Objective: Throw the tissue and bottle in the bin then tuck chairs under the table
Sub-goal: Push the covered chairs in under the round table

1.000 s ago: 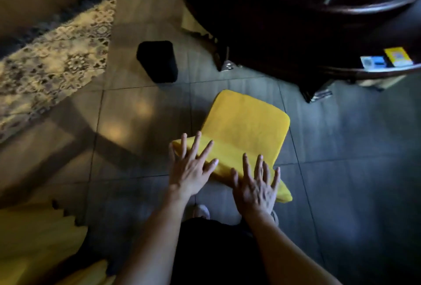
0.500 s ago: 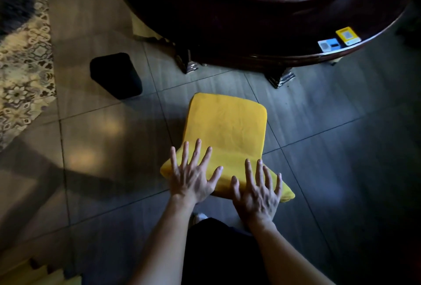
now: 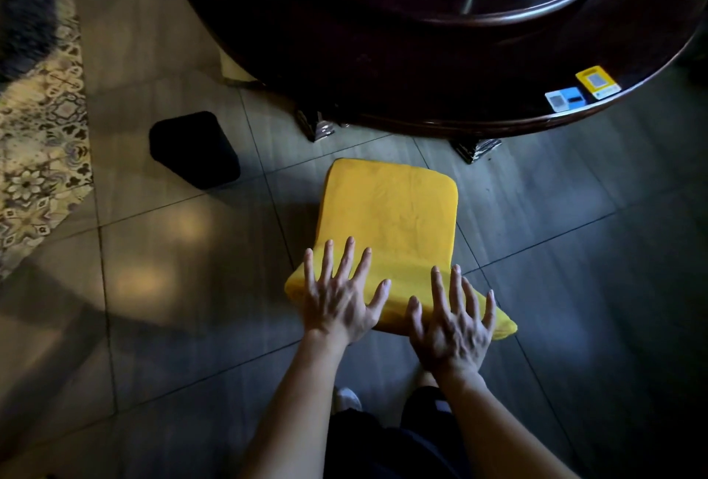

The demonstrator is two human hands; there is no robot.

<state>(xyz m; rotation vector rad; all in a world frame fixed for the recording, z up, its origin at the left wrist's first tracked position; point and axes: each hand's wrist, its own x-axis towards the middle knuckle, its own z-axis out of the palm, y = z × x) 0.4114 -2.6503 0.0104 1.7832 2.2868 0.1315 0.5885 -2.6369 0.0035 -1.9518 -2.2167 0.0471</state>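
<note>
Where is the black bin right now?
In the head view the bin stands on the tiled floor, left of centre, between the patterned rug and the yellow chair, touching neither, just outside the table edge.

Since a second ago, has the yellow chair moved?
Yes, slightly: the yellow chair has slid forward, and its front edge is now nearer the table legs.

Dark clothes, bare forearms (image 3: 302, 402)
A dark garment (image 3: 383, 448) fills the frame's lower centre; a pale shoe toe (image 3: 346, 398) shows just above it.
</note>
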